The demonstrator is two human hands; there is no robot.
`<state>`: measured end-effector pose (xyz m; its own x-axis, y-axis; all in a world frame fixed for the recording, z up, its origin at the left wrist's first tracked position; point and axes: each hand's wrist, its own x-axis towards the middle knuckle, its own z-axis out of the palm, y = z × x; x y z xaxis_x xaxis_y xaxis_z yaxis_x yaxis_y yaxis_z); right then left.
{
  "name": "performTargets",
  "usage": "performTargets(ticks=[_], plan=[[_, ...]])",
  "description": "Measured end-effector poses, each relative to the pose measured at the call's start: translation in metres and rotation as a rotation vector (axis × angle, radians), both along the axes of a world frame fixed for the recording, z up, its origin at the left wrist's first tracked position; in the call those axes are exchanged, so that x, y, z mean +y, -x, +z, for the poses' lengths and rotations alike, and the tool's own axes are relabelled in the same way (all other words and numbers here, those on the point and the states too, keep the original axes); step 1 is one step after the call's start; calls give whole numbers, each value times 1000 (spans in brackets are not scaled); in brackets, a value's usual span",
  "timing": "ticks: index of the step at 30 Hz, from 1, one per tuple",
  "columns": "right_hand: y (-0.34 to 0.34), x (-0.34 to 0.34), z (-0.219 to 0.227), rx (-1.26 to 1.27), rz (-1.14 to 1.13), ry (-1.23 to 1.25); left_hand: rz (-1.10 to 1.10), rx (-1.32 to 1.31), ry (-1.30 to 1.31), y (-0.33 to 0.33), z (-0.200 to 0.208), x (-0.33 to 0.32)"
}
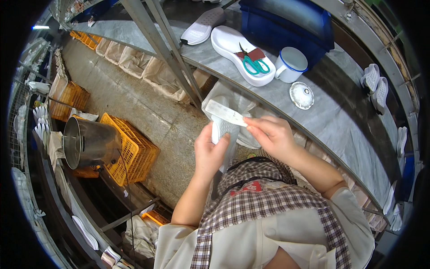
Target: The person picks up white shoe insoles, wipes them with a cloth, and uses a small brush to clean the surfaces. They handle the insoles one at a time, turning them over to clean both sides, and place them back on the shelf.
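My left hand is closed around a pale shoe sole with a textured face, its thumb lying across that face. Between the thumb and fingers of my right hand is pinched one end of a flat, whitish strip, whose exact kind I cannot tell. The strip slants across the sole's upper end, touching or just over it. Both hands are held in front of my checked apron, beside the grey belt's edge.
On the grey belt lie white soles, one bearing teal-handled scissors. Nearby are a white mug, a round lid and a blue bin. A metal post rises ahead; yellow crates and a metal pot stand left.
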<state>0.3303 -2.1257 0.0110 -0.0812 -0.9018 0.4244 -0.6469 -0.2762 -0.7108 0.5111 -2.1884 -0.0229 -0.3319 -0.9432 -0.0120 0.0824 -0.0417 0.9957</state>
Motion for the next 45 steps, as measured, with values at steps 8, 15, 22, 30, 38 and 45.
performTargets(ticks=[8,15,22,30,38,45], plan=[[8,-26,16,-13,-60,-132,-24,71,-73,-2,6,2],[7,5,7,10,129,77,-5,369,-241,-14,18,-4],[-4,-1,-1,-86,73,59,2,438,-257,-11,24,-4],[0,5,-4,-30,74,67,0,447,-261,-11,25,-5],[16,-23,25,20,-41,139,-13,425,-220,-16,26,-2],[1,-11,24,139,28,72,-34,110,26,-22,22,2]])
